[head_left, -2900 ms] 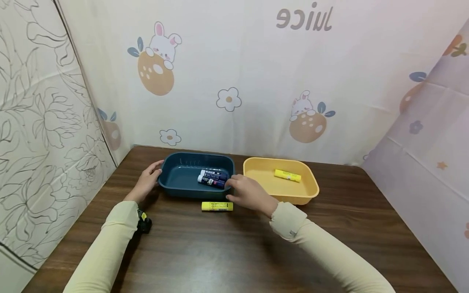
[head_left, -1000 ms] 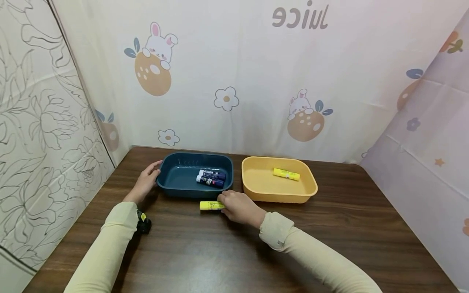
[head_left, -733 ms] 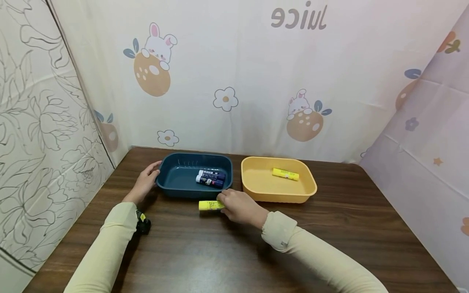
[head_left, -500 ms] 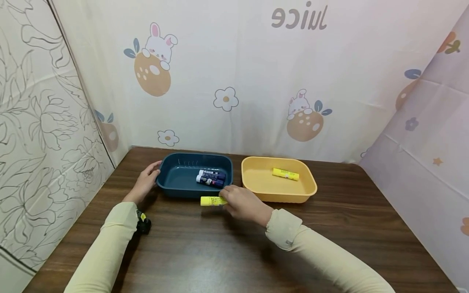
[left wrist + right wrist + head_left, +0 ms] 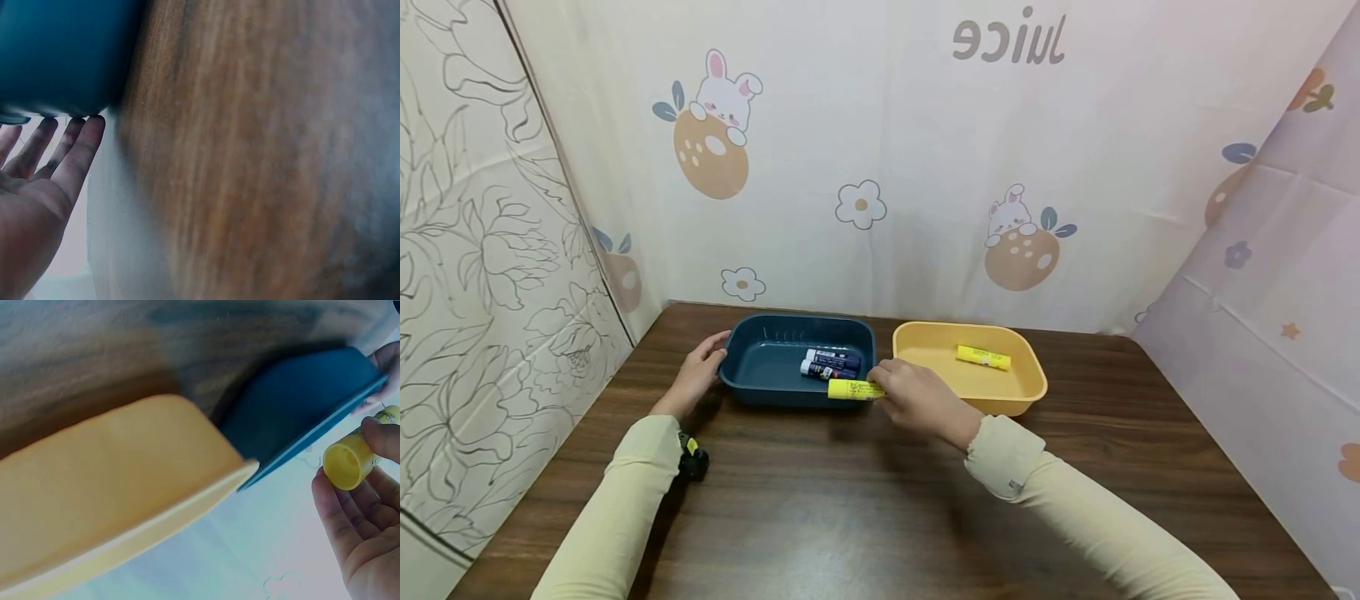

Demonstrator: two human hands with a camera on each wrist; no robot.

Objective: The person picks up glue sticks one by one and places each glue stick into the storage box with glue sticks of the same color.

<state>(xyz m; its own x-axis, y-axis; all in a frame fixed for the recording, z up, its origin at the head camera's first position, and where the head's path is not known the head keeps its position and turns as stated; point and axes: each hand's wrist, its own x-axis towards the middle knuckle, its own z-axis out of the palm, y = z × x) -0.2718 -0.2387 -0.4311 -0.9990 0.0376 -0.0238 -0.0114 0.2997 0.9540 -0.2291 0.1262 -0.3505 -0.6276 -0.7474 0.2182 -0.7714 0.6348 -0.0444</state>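
Observation:
My right hand [image 5: 919, 398] pinches a yellow glue stick [image 5: 852, 389] by its right end, raised over the front rim of the dark blue bin [image 5: 756, 358]. In the right wrist view the thumb and fingers close round the glue stick [image 5: 349, 464], whose hollow end faces the camera. Two dark blue glue sticks [image 5: 838, 360] with white caps lie inside the blue bin. My left hand [image 5: 694, 379] touches the bin's left end; in the left wrist view its straight fingers [image 5: 81, 153] rest against the blue wall.
A yellow bin [image 5: 925, 354] stands just right of the blue one, with another yellow glue stick [image 5: 983, 357] in it. Behind both bins hangs a patterned curtain [image 5: 805, 150]. The dark wooden table [image 5: 820, 500] reaches toward me.
My right hand took hold of the yellow glue stick in front of the blue bin, lifted it off the table and carried it up and rightward. The left hand stayed at the bin.

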